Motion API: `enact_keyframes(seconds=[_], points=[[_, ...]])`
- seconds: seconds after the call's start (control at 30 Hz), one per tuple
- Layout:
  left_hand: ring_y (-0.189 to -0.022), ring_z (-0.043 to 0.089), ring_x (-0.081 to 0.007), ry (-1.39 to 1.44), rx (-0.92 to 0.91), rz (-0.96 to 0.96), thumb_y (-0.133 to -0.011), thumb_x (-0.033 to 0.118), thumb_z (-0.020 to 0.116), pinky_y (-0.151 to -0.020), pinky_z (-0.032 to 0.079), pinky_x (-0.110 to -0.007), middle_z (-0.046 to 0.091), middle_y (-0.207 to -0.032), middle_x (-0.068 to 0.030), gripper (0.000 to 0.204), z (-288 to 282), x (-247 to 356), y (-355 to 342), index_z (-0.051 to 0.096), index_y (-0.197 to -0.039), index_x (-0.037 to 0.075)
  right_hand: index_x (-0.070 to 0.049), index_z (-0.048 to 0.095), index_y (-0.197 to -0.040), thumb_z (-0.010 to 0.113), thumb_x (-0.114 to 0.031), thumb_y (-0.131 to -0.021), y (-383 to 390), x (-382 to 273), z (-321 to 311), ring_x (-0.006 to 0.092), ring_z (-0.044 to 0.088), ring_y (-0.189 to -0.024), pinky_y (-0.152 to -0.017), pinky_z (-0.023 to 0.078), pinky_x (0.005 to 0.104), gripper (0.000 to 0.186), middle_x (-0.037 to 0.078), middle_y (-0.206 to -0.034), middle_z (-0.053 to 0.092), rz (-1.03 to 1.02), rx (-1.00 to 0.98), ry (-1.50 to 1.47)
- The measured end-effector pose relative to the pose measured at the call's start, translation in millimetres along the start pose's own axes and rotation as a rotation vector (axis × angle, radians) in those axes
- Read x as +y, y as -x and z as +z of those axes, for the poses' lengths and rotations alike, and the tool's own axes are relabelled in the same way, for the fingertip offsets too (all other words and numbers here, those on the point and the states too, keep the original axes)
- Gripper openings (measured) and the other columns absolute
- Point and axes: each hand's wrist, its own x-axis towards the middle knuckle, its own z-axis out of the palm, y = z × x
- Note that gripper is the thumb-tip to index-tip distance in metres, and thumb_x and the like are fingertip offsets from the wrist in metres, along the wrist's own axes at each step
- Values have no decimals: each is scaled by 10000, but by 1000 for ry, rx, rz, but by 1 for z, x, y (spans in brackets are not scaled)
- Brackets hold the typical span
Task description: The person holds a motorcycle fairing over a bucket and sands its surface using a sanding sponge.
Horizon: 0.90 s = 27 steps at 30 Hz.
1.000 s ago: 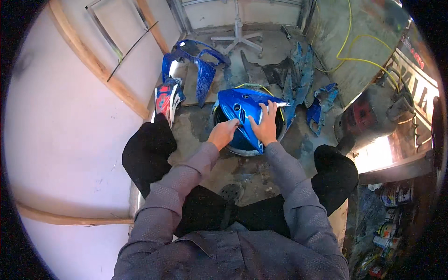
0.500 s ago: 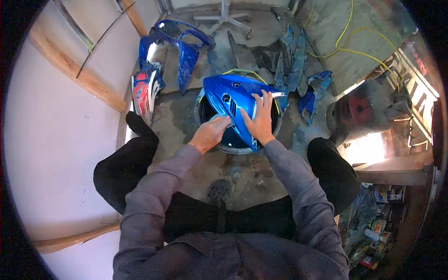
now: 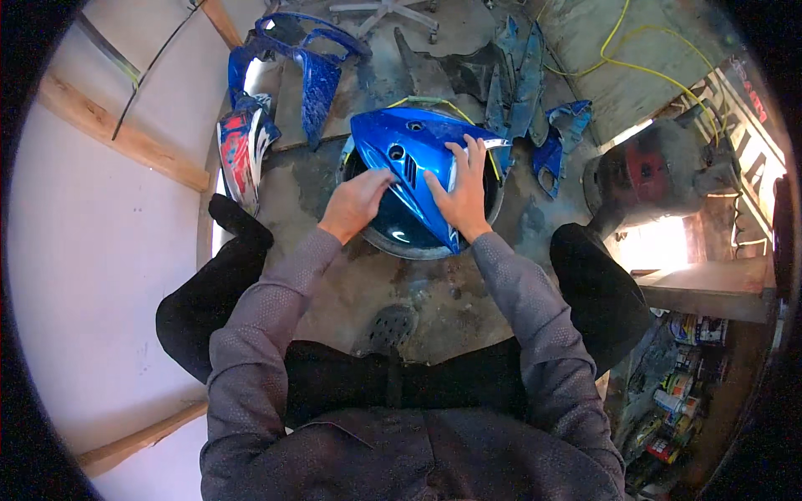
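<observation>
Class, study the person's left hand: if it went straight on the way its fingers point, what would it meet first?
Most likely the blue panel: the left hand points up and right toward its edge, near the dark slots. Whether the fingertips touch it is unclear.

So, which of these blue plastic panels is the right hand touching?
The glossy blue pointed plastic panel over the round dark tub; the right hand rests on it. The other blue panels lie untouched, farther from the hand.
</observation>
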Motion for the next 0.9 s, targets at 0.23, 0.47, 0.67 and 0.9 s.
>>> enact_keyframes(seconds=[0.23,0.47,0.67,0.9], points=[[-1103,751,-377,-19,-132,223,-983,46,684,-924,632,-442,753,-1254,-176,265,-9,-8,-3,689,-1247,51,-62,557,-1437,828,-358,-902,-1,0,1,528,243,-1584,-1285,250,594,669,285,-1625,377,-24,13,13],[-1102,750,-385,96,-179,239,-936,-17,674,-937,630,-458,761,-1209,-182,330,2,14,11,700,-1252,76,-63,557,-1437,828,-352,-899,-1,2,1,518,240,-1589,-1286,252,587,668,279,-1628,376,-9,8,22],[-1069,754,-385,-8,-28,110,-963,21,697,-911,635,-450,761,-1176,-176,280,-3,-6,0,700,-1240,61,-67,555,-1441,824,-334,-899,-2,-2,-2,512,231,-1595,-1289,247,582,662,269,-1635,373,15,-10,18],[-1092,755,-353,105,-149,222,-965,60,705,-895,636,-430,766,-1190,-171,249,2,13,2,706,-1214,50,-56,555,-1424,818,-343,-897,0,0,-1,535,210,-1592,-1281,261,601,655,283,-1635,354,6,-13,11]])
